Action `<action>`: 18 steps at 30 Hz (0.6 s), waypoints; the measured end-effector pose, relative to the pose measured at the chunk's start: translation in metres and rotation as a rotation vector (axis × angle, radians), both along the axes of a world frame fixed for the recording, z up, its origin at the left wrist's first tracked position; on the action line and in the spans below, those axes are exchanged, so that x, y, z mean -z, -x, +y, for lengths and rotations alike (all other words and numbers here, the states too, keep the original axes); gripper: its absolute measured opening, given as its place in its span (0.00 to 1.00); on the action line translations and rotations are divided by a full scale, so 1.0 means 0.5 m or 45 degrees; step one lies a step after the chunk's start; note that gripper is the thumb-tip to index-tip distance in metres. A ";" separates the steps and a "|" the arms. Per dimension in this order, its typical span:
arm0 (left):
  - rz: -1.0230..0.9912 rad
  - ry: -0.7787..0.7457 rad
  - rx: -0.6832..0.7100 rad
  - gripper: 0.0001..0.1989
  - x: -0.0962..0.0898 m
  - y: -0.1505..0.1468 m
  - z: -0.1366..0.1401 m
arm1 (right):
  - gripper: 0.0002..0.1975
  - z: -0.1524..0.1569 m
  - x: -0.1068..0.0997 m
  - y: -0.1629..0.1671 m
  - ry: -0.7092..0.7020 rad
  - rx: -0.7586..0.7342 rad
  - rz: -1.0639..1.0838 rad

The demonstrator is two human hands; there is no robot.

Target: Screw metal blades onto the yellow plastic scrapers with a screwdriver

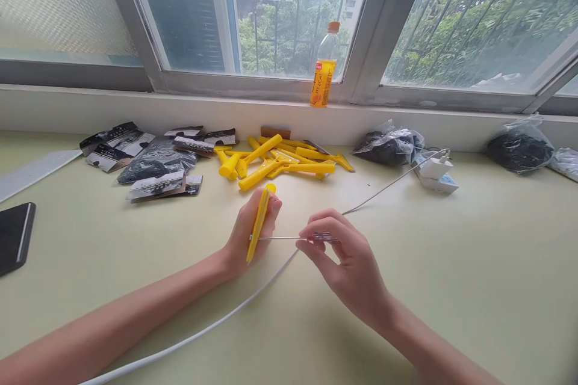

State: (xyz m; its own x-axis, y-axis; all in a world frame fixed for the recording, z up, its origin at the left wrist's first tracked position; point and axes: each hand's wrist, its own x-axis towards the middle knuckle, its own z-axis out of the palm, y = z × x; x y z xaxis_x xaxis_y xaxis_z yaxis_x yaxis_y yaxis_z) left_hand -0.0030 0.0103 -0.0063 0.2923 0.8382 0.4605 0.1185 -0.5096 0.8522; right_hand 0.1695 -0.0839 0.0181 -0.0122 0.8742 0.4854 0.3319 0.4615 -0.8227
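My left hand [244, 234] is closed around a yellow scraper [261, 222], held on edge with its round handle end pointing away from me. In the fingers of my right hand [345, 252] is a screwdriver [323, 237] with a clear handle. Its thin metal shaft runs level to the left and its tip meets the scraper's side, where a small screw seems to stick out on the far left. Beyond my hands lies a pile of yellow scrapers [275, 162]. A tiny metal piece [368, 184], perhaps a screw or nut, rests on the table to the right of the pile.
A white cable [217, 319] crosses the table under my hands to a white charger [436, 166] on a power strip. Black-and-white packets [158, 186] lie at the back left, plastic bags [388, 144] at the right. A phone [15, 237] is at left; a drink bottle [323, 72] stands on the sill.
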 end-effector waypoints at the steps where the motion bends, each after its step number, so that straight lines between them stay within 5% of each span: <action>1: -0.004 -0.003 0.003 0.16 0.000 0.000 0.000 | 0.06 -0.001 0.000 0.000 0.058 0.013 -0.010; 5: -0.015 0.002 0.009 0.16 0.000 -0.001 0.000 | 0.13 -0.003 0.000 0.000 0.252 -0.005 -0.058; 10: -0.007 0.010 0.010 0.17 0.001 -0.003 0.001 | 0.06 0.001 -0.003 -0.003 0.042 -0.013 -0.033; 18: -0.014 0.012 -0.002 0.17 0.002 -0.002 0.002 | 0.06 0.005 0.000 -0.008 0.054 -0.015 -0.013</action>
State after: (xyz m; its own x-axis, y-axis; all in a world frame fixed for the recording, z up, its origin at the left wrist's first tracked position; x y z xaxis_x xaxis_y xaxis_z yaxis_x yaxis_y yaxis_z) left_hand -0.0018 0.0113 -0.0074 0.2858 0.8430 0.4557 0.1101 -0.5013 0.8582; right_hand 0.1733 -0.0812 0.0179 -0.0277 0.8938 0.4476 0.3354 0.4301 -0.8382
